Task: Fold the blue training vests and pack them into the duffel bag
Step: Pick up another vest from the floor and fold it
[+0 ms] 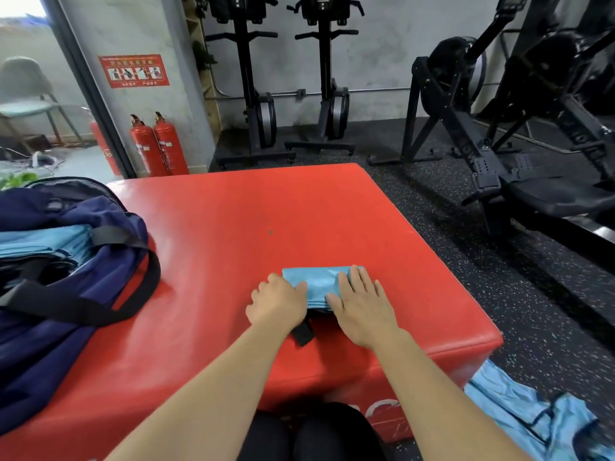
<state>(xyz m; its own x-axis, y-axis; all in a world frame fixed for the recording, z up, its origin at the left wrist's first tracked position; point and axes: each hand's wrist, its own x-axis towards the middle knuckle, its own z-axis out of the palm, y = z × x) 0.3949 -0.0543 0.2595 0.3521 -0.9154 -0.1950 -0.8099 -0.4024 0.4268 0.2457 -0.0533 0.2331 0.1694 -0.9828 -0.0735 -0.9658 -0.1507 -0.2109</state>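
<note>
A folded light blue vest (321, 282) lies on the red padded box (233, 221), near its front right. My left hand (278, 302) grips the bundle's left edge, fingers curled under it. My right hand (361, 304) rests flat on its right half, fingers straight. A black strap end (303, 334) sticks out below the fold. The navy duffel bag (66, 294) stands open at the left, with folded blue vests (43, 242) stacked inside.
Loose blue vests (532, 417) lie on the speckled floor at the lower right. Rowing machines (519, 134) stand behind and to the right of the box. Two red fire extinguishers (159, 148) stand by the wall. My knees are below the box's front edge.
</note>
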